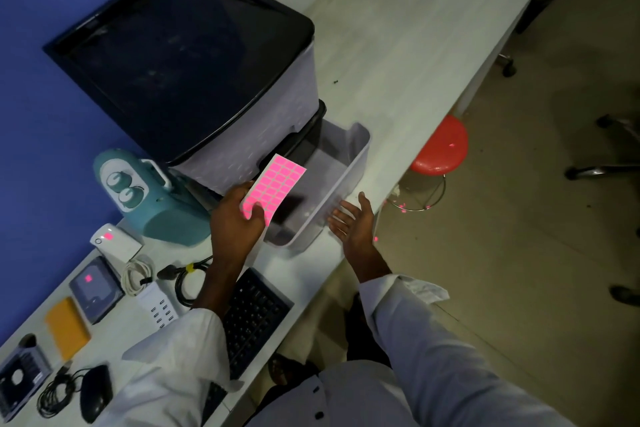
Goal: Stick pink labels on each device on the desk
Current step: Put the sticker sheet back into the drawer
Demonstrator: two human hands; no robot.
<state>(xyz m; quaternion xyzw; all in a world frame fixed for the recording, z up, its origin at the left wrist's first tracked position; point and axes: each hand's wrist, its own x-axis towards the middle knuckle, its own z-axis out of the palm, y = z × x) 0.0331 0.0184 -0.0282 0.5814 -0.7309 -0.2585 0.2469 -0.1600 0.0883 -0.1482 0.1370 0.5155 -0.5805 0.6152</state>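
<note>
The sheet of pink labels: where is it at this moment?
The sheet of pink labels is near the middle of the head view, held by the left hand above the open drawer, right of the teal device.

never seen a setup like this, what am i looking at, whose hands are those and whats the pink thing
There is no machine here: one camera, worn on a person's head, looks down at their own hands. The left hand grips a sheet of pink labels over the pulled-out drawer of a grey storage unit. The right hand is open at the drawer's front. On the white desk lie a keyboard, a mouse, a teal device, and a white device and a dark box that each already bear a pink label.
</note>
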